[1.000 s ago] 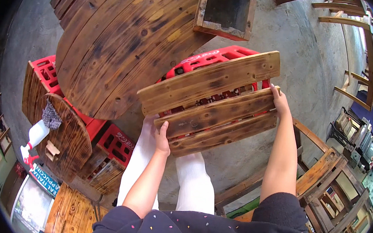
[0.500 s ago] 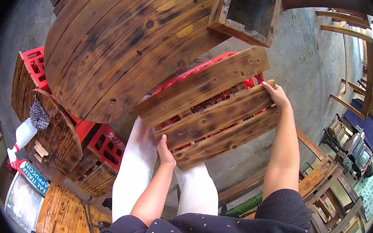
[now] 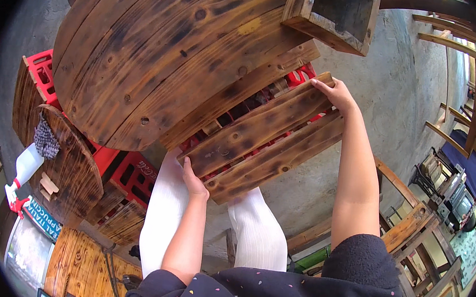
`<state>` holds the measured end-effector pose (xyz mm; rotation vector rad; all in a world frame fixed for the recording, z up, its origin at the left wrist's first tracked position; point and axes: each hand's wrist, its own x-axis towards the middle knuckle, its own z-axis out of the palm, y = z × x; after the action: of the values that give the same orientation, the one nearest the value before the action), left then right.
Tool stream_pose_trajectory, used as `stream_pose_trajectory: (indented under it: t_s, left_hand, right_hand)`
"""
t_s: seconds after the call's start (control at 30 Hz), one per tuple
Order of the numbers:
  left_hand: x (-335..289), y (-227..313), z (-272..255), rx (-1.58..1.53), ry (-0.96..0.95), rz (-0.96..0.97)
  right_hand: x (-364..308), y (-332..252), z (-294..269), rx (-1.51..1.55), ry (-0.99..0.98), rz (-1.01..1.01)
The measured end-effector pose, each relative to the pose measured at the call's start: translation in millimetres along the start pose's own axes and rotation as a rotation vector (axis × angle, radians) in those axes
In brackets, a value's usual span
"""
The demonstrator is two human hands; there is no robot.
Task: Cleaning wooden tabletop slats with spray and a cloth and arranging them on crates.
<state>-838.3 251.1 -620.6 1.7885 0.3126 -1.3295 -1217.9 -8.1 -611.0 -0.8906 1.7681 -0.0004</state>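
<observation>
My left hand (image 3: 195,183) grips the near-left end of the middle board of a slatted wooden top (image 3: 257,119), its thumb lying on the upper face. At the far-right end of that same board, my right hand (image 3: 336,95) is closed with its thumb on top. Three brown, knotty boards with gaps between them make up the slatted top. Red plastic crate parts (image 3: 301,75) show through the gaps and at the far end. The farthest board lies partly beneath the edge of a large round wooden table (image 3: 161,57).
A wooden box (image 3: 330,35) sits on the table's right side. At left, a smaller wooden top (image 3: 71,176) carries a spray bottle (image 3: 28,164) and a grey cloth (image 3: 45,140), near a red crate (image 3: 133,179). Wooden chair frames (image 3: 421,255) stand at right on the concrete floor.
Both hands and the slatted top have moved forward and slightly left. Its farthest board now goes partly under the round table's edge. Both hands keep their hold.
</observation>
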Motion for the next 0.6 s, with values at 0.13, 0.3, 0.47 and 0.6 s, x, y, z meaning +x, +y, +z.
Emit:
stream_pose_trajectory:
  t_s: [0.13,0.3,0.47,0.6]
  left_hand:
    - [12.2,5.0,2.3,0.039,0.007,0.016]
    - [22.0,-3.7,0.3,0.107,0.026,-0.025]
    - [25.4,-20.6,-7.6,0.198,0.04,-0.017]
    - [19.9,-31.6,-7.7,0.227,0.063,-0.058]
  right_hand:
    - [6.5,-0.8,8.5,0.033,0.038,0.001]
    - [17.4,15.2,12.0,0.043,0.078,0.008]
    - [21.8,28.1,16.8,-0.026,0.186,-0.044]
    - [17.0,31.4,30.7,-0.134,0.453,-0.133]
